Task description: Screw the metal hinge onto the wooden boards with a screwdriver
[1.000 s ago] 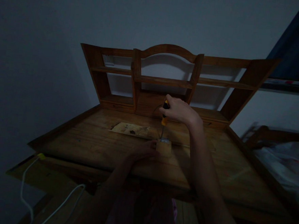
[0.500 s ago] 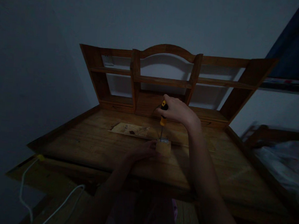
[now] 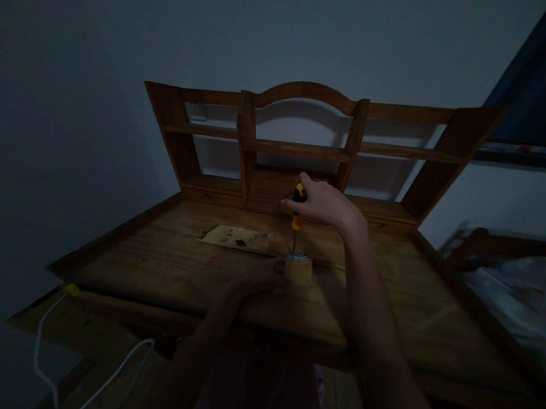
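My right hand (image 3: 322,200) is closed around the yellow and black handle of a screwdriver (image 3: 298,215), which stands nearly upright. Its tip meets a small metal piece, perhaps a hinge (image 3: 300,257), on top of a wooden block (image 3: 298,270). From the left, my left hand (image 3: 265,275) grips the block low down against the desktop, its fingers partly in shadow. Behind the block lies a thin wooden board (image 3: 237,237) with dark marks on it.
A wooden desk (image 3: 171,253) carries a shelf unit (image 3: 300,149) along its back edge. At the lower left hangs a white cable (image 3: 41,350) beside a yellow item (image 3: 73,289). Pale plastic or cloth (image 3: 519,296) lies off to the right. The room is dim.
The fingers of my right hand have shifted slightly on the screwdriver handle. My left hand and the block stay where they were.
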A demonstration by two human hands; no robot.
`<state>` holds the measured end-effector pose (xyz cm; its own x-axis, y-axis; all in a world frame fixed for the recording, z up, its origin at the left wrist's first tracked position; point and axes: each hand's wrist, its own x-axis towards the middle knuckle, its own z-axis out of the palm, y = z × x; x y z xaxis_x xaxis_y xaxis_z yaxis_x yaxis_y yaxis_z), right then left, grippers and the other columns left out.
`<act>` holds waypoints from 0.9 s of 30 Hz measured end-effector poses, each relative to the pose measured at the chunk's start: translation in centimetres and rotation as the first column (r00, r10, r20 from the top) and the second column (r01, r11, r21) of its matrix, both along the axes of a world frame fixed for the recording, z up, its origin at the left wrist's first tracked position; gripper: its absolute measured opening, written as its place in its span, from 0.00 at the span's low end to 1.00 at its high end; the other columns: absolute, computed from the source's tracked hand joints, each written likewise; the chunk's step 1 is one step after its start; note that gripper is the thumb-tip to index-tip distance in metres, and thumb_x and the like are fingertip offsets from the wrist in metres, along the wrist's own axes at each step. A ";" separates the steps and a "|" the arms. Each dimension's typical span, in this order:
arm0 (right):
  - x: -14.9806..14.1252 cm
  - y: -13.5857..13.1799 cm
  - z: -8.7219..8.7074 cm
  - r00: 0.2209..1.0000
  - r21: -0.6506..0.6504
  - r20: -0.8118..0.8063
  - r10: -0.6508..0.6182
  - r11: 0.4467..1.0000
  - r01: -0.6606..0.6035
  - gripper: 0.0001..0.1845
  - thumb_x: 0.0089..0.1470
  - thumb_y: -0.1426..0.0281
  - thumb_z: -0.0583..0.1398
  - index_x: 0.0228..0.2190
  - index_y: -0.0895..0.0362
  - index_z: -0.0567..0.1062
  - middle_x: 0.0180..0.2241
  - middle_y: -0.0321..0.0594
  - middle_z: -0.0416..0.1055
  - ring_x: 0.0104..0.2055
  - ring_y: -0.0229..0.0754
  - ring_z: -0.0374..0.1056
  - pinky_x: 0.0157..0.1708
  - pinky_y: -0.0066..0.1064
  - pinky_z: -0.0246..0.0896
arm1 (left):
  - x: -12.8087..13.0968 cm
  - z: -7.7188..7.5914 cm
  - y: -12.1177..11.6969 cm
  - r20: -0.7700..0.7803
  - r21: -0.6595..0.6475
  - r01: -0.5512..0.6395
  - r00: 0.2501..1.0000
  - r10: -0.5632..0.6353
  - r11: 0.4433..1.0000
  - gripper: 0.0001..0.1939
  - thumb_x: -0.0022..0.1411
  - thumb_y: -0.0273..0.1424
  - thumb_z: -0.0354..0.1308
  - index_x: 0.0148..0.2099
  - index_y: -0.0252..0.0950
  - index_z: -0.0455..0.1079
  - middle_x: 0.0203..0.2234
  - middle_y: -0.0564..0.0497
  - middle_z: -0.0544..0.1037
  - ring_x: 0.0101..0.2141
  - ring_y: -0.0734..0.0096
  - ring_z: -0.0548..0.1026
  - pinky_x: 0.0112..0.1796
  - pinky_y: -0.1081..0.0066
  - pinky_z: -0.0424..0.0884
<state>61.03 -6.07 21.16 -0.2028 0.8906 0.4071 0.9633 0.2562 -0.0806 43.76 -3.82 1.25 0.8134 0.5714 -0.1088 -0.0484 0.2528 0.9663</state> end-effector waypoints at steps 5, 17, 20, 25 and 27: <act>0.0 0.0 0.2 0.996 -0.025 -0.034 0.086 0.996 -0.087 0.16 0.54 0.61 0.57 0.42 0.57 0.67 0.41 0.47 0.74 0.40 0.48 0.70 0.37 0.34 0.59 | 0.0 -0.2 0.1 -0.002 -0.031 -0.020 1.000 0.020 0.999 0.29 0.45 0.22 0.69 0.51 0.35 0.68 0.45 0.45 0.77 0.45 0.61 0.76 0.49 0.63 0.69; 0.6 0.5 0.0 1.000 0.004 0.000 0.013 1.000 -0.013 0.17 0.57 0.57 0.55 0.41 0.57 0.69 0.40 0.48 0.74 0.40 0.49 0.70 0.37 0.35 0.59 | -0.1 0.0 -0.1 -0.010 -0.033 -0.016 1.000 0.015 0.999 0.28 0.46 0.22 0.68 0.50 0.35 0.68 0.45 0.44 0.77 0.43 0.62 0.77 0.48 0.63 0.70; 0.8 0.5 0.0 0.998 0.006 -0.030 0.056 0.998 -0.056 0.14 0.56 0.61 0.56 0.39 0.57 0.69 0.41 0.48 0.74 0.41 0.48 0.70 0.39 0.35 0.59 | -0.1 0.0 -0.1 -0.019 -0.022 -0.012 1.000 0.012 1.000 0.27 0.46 0.23 0.69 0.49 0.35 0.68 0.44 0.44 0.77 0.43 0.61 0.77 0.47 0.64 0.70; 0.3 0.3 0.1 1.000 0.013 0.012 0.021 1.000 -0.021 0.15 0.59 0.60 0.53 0.40 0.57 0.70 0.36 0.48 0.75 0.39 0.49 0.72 0.36 0.35 0.60 | 0.0 0.0 0.1 -0.018 -0.020 -0.004 1.000 0.004 1.000 0.26 0.46 0.21 0.68 0.49 0.34 0.69 0.43 0.44 0.78 0.42 0.62 0.77 0.45 0.64 0.71; 0.0 0.1 0.1 0.998 0.049 0.053 -0.044 0.998 0.042 0.19 0.61 0.56 0.52 0.40 0.57 0.70 0.37 0.51 0.75 0.39 0.52 0.72 0.36 0.37 0.60 | 0.0 -0.1 0.1 -0.006 -0.035 -0.015 1.000 0.014 0.999 0.26 0.45 0.20 0.69 0.48 0.34 0.69 0.44 0.43 0.78 0.43 0.62 0.77 0.45 0.65 0.71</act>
